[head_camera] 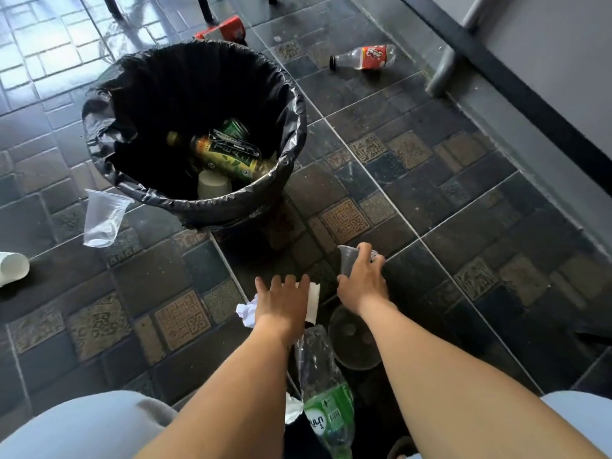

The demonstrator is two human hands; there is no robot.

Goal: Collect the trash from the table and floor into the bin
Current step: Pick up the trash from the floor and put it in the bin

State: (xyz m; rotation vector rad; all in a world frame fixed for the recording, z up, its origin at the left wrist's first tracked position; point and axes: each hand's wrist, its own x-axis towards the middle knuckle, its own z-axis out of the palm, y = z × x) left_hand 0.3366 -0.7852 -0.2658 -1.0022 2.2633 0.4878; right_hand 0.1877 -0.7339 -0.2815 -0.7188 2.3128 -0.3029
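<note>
Head view: a person crouches over a tiled floor, both bare arms reaching down among scattered litter; the black-lined bin [195,127] stands just ahead and already holds a yellow-green can [228,157], a darker can and a pale cup, so the job looks partly done; much remains on the floor, by this view: a clear plastic cup [104,218] lying beside the bin, a white cup [11,268] at the left edge, a red-labelled bottle [364,57] well apart near a grey post, a red carton [225,28] behind the bin, a crushed green-labelled bottle [324,392] between the forearms and a dark round lid or bowl [356,339] under the right wrist; no table top can be made out here.

The right hand [362,281] is curled around a small clear cup [349,263], fingers wrapped over its side, the cup low and near the floor; the left hand [281,303] lies flat, fingers spread and only slightly bent, pressing on a white paper piece [313,301] with a crumpled tissue [246,313] just beside it; whether it has gripped the paper cannot be told.
</note>
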